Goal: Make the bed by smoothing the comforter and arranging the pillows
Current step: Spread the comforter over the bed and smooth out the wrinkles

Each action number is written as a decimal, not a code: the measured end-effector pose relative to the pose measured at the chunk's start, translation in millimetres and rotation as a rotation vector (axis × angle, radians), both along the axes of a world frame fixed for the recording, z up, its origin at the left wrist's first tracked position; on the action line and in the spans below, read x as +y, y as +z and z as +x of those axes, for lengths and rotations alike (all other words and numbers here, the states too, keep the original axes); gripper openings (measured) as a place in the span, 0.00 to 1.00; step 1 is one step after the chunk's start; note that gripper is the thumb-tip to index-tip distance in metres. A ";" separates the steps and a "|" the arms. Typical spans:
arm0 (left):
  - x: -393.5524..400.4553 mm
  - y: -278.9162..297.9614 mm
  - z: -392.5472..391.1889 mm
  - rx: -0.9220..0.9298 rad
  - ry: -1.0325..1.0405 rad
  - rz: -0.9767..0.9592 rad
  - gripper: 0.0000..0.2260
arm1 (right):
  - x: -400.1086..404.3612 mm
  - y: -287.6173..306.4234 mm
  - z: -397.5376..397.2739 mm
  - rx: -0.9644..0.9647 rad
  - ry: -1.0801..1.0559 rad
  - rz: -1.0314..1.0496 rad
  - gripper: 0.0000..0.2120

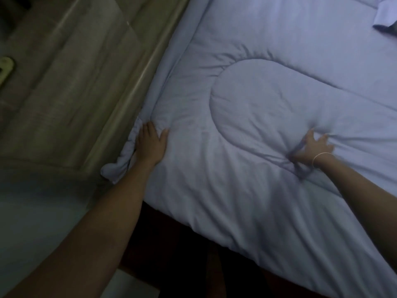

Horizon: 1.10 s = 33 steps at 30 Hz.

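Observation:
A pale lilac quilted comforter covers the bed and hangs over its near edge. My left hand lies flat with straight fingers on the comforter's left border, beside a bunched corner of fabric. My right hand, with a thin bangle on its wrist, presses on the comforter with spread fingers, and creases radiate from under it. A corner of a pillow in the same pale fabric shows at the top right.
A grey-beige wall with a rail-like ledge runs along the bed's left side. Below the comforter's near edge the floor is dark. A pale object sits at the far left.

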State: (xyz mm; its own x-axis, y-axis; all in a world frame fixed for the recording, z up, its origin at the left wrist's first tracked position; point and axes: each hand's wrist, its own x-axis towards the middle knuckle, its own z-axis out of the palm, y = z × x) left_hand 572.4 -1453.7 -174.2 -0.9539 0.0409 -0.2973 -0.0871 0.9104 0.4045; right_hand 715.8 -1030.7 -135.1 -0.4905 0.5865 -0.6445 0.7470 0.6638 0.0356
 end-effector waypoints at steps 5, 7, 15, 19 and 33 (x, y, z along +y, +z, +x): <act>-29.2 -1.6 45.3 0.084 -0.095 -0.048 0.30 | -98.7 1.8 -38.6 0.341 0.172 0.047 0.37; -46.8 -4.8 52.1 0.151 -0.135 -0.162 0.29 | -144.1 -5.5 -52.2 0.431 0.274 0.045 0.40; -98.5 -42.4 69.3 0.087 -0.217 -0.067 0.33 | -304.8 -33.1 -61.6 0.630 1.042 -0.145 0.34; -98.4 -33.9 62.3 0.087 -0.166 0.050 0.30 | -336.6 -42.8 -61.2 0.688 1.318 -0.165 0.29; -99.1 -37.4 110.5 0.449 0.690 0.168 0.18 | -347.2 -40.1 -131.3 0.596 1.108 -0.029 0.30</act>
State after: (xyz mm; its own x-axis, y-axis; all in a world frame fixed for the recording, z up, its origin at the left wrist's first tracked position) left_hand 682.9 -1552.7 -211.5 -0.8074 -0.5854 0.0742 -0.4007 0.6362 0.6593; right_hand 584.5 -1378.0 -175.2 -0.9282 -0.3362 -0.1593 -0.3159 0.9384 -0.1402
